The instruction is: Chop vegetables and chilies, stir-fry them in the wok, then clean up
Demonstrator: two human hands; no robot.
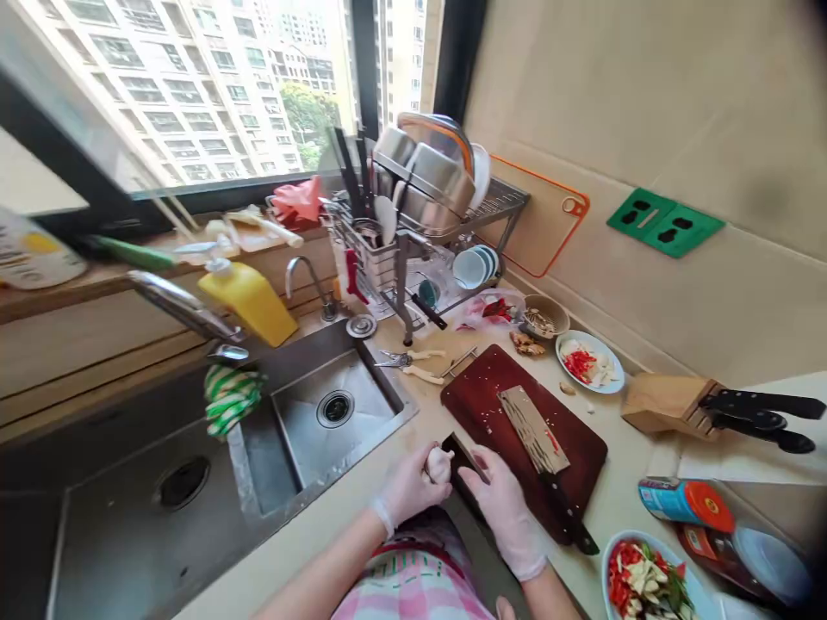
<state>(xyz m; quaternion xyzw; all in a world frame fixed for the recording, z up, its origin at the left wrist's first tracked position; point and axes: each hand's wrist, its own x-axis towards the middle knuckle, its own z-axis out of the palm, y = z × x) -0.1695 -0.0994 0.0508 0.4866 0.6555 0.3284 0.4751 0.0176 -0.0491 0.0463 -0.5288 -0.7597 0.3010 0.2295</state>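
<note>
- My left grip [413, 480], in a thin clear glove, is closed around a garlic bulb [438, 465]; the white bulb shows between thumb and fingers, its stem end toward my other hand.
- My right grip [502, 508], gloved too, is half curled beside a dark edge [460, 461] just across from the garlic – I cannot tell whether its fingers pinch anything.
- The garlic bulb is in front of my pink checked apron [413, 594], off the near left side of the dark red cutting board [475, 379].
- On that board a cleaver [533, 430] lies flat, its black handle toward me, with small bits stuck to the blade and scattered around it.
- Beyond the board's left corner, kitchen shears [419, 372] with cream handles rest open on the table [329, 534].
- Along the board's far side sit a piece of ginger [526, 344], a brown bowl [565, 324] and a white plate [604, 389] of chopped red pepper and pale pieces.
- To the right stands a wooden knife block [665, 403], black handles sticking out; nearer me is a bowl [704, 594] of red, pale and green cuttings.
- On my left is the steel sink [129, 542] – two basins – with a loaded dish rack [402, 284] past its far corner.
</note>
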